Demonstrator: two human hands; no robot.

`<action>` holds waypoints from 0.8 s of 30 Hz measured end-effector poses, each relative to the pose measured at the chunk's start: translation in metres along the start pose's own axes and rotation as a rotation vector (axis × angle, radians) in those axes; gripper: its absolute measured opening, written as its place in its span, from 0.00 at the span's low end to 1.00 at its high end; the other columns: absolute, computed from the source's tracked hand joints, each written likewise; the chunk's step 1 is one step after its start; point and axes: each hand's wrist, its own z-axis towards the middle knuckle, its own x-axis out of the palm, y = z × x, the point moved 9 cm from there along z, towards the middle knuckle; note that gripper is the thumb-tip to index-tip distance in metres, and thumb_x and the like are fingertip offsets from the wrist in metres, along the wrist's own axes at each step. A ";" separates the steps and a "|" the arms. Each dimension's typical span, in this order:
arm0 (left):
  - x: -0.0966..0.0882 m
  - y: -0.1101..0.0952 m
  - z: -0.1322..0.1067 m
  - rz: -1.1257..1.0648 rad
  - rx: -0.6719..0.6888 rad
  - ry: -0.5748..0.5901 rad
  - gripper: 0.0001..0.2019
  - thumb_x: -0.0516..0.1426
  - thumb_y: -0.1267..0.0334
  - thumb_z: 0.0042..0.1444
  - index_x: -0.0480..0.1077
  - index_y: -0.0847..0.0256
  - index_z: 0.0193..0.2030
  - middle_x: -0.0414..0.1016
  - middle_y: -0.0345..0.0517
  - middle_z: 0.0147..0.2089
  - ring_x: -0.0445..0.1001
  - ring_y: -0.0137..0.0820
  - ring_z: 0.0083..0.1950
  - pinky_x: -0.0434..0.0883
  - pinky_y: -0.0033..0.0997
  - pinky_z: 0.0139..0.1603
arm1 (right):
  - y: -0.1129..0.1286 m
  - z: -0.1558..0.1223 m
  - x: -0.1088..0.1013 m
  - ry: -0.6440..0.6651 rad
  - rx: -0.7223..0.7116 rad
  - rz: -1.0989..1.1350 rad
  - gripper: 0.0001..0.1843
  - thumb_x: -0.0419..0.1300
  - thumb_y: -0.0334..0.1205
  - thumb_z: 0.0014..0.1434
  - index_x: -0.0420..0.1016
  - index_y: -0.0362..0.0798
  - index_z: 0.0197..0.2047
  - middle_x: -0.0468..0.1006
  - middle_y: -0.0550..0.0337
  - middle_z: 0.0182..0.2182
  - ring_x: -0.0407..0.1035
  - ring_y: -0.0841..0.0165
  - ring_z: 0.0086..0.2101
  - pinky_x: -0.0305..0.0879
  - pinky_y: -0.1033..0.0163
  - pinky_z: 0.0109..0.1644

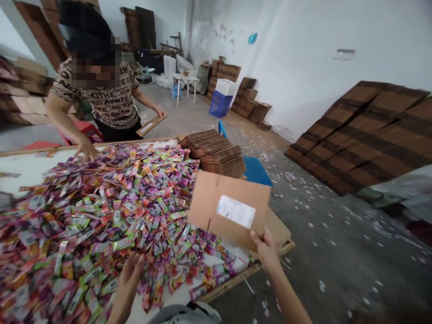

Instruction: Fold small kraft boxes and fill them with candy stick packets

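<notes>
My right hand (pixel 266 249) pinches the lower edge of a flat brown cardboard box (pixel 229 209) with a white label, held above the table's right corner. My left hand (pixel 130 274) rests with its fingers curled on the near edge of a big heap of colourful small packets (pixel 94 216) that covers the white table (pixel 30 168). What, if anything, the left hand holds is hidden.
A person across the table holds a flat carton (pixel 150 125) in one hand and reaches into the packets with the other hand (pixel 85 150). A stack of flat cartons (pixel 216 153) lies at the table's far right. Cardboard sheets (pixel 367 135) lean against the right wall. A blue stool (pixel 256 170).
</notes>
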 end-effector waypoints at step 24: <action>-0.023 -0.019 0.006 -0.008 0.189 -0.105 0.26 0.58 0.53 0.52 0.66 0.56 0.57 0.75 0.51 0.55 0.71 0.47 0.61 0.65 0.49 0.64 | -0.061 -0.176 0.197 0.693 0.121 0.079 0.48 0.41 0.79 0.54 0.67 0.56 0.64 0.71 0.49 0.60 0.54 0.55 0.67 0.48 0.47 0.71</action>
